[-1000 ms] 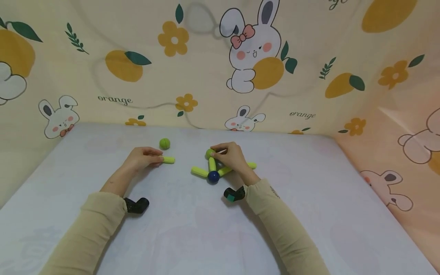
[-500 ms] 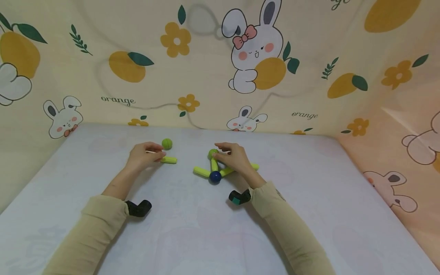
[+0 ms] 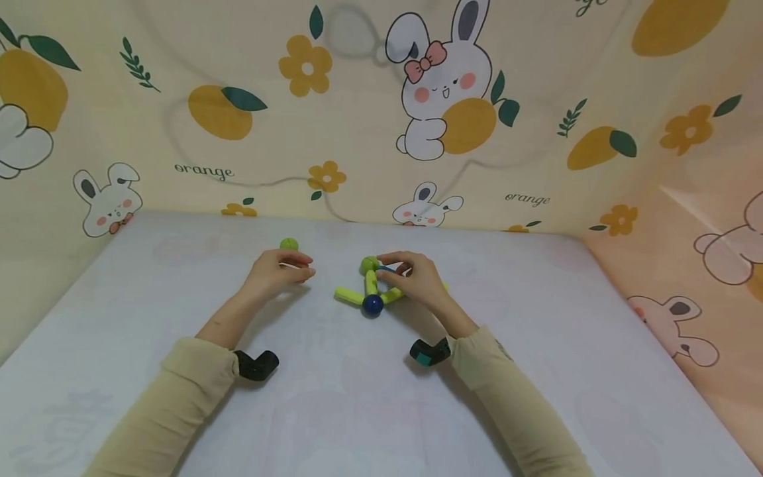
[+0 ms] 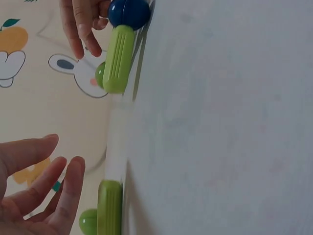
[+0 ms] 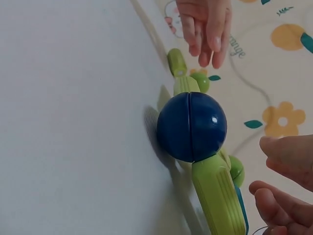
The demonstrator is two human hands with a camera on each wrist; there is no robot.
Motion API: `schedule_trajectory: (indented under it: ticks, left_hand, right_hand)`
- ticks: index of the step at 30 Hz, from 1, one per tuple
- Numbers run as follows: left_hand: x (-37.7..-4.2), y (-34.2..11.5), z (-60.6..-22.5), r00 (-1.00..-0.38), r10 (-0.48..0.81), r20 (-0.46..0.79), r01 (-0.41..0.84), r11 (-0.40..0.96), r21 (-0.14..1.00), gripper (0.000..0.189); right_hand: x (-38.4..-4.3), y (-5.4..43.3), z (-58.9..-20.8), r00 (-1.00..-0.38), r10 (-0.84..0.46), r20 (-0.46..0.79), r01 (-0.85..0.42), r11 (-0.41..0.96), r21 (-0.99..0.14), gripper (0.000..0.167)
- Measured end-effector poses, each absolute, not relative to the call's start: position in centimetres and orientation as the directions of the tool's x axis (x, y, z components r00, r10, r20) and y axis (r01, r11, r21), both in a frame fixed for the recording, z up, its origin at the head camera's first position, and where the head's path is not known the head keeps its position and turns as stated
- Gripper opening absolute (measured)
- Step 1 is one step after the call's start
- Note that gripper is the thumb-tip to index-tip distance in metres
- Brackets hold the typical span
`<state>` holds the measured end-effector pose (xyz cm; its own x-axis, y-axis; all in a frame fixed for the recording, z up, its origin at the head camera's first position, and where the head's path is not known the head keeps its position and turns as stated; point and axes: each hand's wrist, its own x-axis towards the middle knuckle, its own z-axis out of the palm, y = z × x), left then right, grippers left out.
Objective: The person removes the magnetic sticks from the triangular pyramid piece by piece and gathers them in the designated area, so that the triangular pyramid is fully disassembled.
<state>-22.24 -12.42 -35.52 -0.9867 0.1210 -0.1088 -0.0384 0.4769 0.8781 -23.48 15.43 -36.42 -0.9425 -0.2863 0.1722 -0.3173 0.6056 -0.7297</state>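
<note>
Ball-and-rod toy pieces on a white-covered tabletop [image 3: 334, 411], with both hands at work above it. The left hand [image 3: 279, 273] is released: its fingers are spread and hold nothing, and they hang just above a loose yellow-green rod [image 4: 109, 208] (hidden beneath the hand in the head view, but plain in both wrist views). A loose green ball [image 3: 289, 244] lies just beyond that rod. The right hand [image 3: 417, 277] likewise grasps nothing, thumb and forefinger parted beside the joined green ball [image 3: 369, 265]; whether a fingertip touches it cannot be told. The joined frame lies near the middle of the table: a dark blue ball [image 3: 373, 304] carries a left rod [image 3: 349, 295], a middle rod [image 3: 371, 283] running to the joined green ball, and a right rod [image 3: 393, 295] passing under the right hand. A blue rod [image 3: 386, 268] shows partly behind the right fingers.

Handling, as judged: the loose rod is best pinched about its middle, leaving both ends bare for contact. The right fingers would do well to steady the joined green ball meanwhile, with any pressure directed along a rod's length; a sideways push could swing the frame about the blue ball.
</note>
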Motion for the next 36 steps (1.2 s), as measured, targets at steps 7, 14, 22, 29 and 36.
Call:
schedule_trajectory:
  ticks: [7,14,22,29,36]
  left_hand:
    - [-22.0,-11.2,-35.9,-0.973,0.201,-0.114,-0.001,0.486,0.874,0.037]
    - [-21.8,-10.3,-36.2,-0.958,0.245,-0.150,-0.005,0.508,0.862,0.036]
    - [-21.7,-9.8,-36.5,-0.949,0.274,-0.158,0.006,0.513,0.859,0.036]
    - [-21.6,-8.8,-36.7,-0.936,0.315,-0.157,0.030,0.517,0.856,0.035]
    - [-21.3,-8.6,-36.8,-0.925,0.318,-0.206,-0.002,0.539,0.842,0.035]
  right_hand:
    - [-22.6,15.9,-36.2,-0.937,-0.321,0.135,-0.308,0.580,-0.754,0.031]
    - [-21.9,16.3,-36.1,-0.926,-0.368,0.087,-0.301,0.578,-0.759,0.032]
    - [-21.8,16.5,-36.7,-0.914,-0.406,0.032,-0.282,0.575,-0.768,0.036]
    - [-21.4,16.3,-37.1,-0.895,-0.446,-0.012,-0.287,0.594,-0.752,0.041]
    - [-21.2,16.1,-37.5,-0.878,-0.479,0.006,-0.320,0.576,-0.752,0.041]
